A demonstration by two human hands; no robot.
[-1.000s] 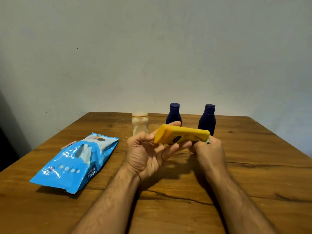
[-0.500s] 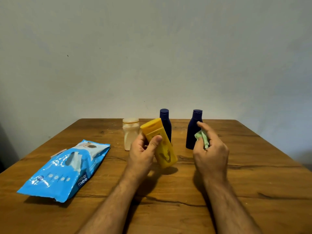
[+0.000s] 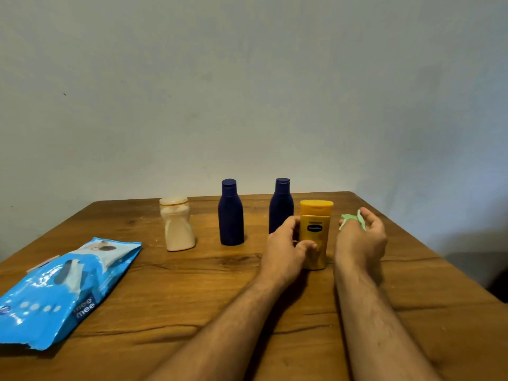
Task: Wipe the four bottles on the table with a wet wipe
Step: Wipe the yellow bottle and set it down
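Note:
A yellow bottle [image 3: 315, 224] stands upright on the wooden table [image 3: 192, 298], cap up, with my left hand [image 3: 284, 247] wrapped around its lower left side. My right hand [image 3: 361, 240] hovers just right of it, pinching a crumpled pale green wet wipe [image 3: 353, 220] in its fingers. Behind the yellow bottle stands a dark blue bottle [image 3: 280, 207], partly hidden by my left hand. A second dark blue bottle [image 3: 231, 213] stands further left. A cream bottle [image 3: 177, 225] with a pale lid is at the left end of the row.
A blue wet-wipe pack [image 3: 60, 290] lies flat near the table's left edge. A plain wall rises right behind the table's far edge. The table's right edge slants close to my right hand.
The yellow bottle went from lying sideways in both hands, to tilted in my left hand, to standing upright on the table further right. My right hand came off it with the wipe.

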